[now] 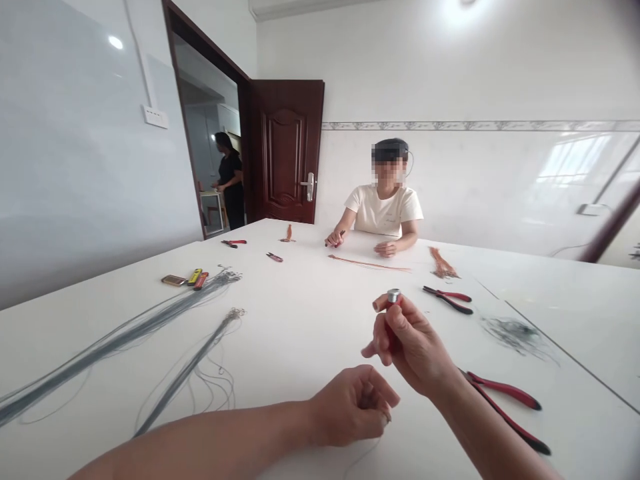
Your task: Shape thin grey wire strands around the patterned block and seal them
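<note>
My right hand (405, 340) is closed round a red lighter with a silver metal top (394, 295), held upright above the table; the fingers cover most of its body. Below and to the left, my left hand (353, 407) pinches the end of a thin grey cord (369, 453) between thumb and forefinger. The cord trails down from the fingertips toward the bottom edge of the view. No flame shows at the lighter. Pliers with red and black handles (515, 407) lie partly behind my right forearm.
Two bundles of grey cords (125, 340) (193, 370) stretch across the left. Lighters (201, 281) lie beyond them. Small snips (275, 257), more pliers (453, 298), orange cords (443, 263) and a grey tangle (517, 333) are about. A co-worker (385, 207) sits opposite.
</note>
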Action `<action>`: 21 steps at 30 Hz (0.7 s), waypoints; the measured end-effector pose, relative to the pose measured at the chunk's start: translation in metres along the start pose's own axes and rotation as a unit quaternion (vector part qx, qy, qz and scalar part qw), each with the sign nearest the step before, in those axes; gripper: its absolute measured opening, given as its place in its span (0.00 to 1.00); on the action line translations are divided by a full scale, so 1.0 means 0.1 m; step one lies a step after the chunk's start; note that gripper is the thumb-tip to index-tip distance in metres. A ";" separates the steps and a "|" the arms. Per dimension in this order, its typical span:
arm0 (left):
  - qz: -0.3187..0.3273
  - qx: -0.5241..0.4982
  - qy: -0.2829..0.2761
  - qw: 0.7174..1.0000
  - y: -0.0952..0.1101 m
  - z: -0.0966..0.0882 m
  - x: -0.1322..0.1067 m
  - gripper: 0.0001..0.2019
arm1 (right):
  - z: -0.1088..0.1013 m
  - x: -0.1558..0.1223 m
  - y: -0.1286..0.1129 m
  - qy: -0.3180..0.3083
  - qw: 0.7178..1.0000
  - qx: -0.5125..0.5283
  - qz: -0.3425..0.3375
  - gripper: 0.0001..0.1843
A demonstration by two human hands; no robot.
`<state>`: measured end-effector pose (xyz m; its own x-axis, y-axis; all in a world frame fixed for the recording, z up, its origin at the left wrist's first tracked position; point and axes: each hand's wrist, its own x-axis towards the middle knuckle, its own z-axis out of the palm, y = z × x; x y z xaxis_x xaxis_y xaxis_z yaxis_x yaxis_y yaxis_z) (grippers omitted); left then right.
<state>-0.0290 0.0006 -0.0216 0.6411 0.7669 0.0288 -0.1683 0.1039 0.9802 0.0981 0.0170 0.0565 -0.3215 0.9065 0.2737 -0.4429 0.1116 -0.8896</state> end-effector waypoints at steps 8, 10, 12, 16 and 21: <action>-0.003 0.037 -0.013 0.999 0.04 -0.01 -0.01 0.11 | 0.07 0.00 -0.04 0.045 0.992 0.082 0.088 0.34; -0.003 0.043 -0.011 0.999 0.04 -0.01 -0.01 0.11 | 0.06 0.01 -0.05 0.054 0.989 0.093 0.099 0.34; -0.006 0.048 -0.010 0.999 0.05 -0.01 -0.01 0.12 | 0.07 0.02 -0.07 0.062 0.990 0.096 0.085 0.30; -0.015 0.052 -0.007 0.999 0.05 0.00 -0.02 0.12 | 0.09 0.02 -0.15 0.072 0.992 0.099 0.033 0.17; -0.015 0.050 -0.012 0.999 0.05 0.00 -0.02 0.12 | 0.07 -0.01 -0.20 0.038 0.999 0.033 -0.003 0.13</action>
<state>-0.0309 -0.0004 -0.0163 0.6626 0.7490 0.0025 -0.0735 0.0617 0.9954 0.1010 0.0109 0.0768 -0.2551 0.9345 0.2483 -0.5005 0.0922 -0.8608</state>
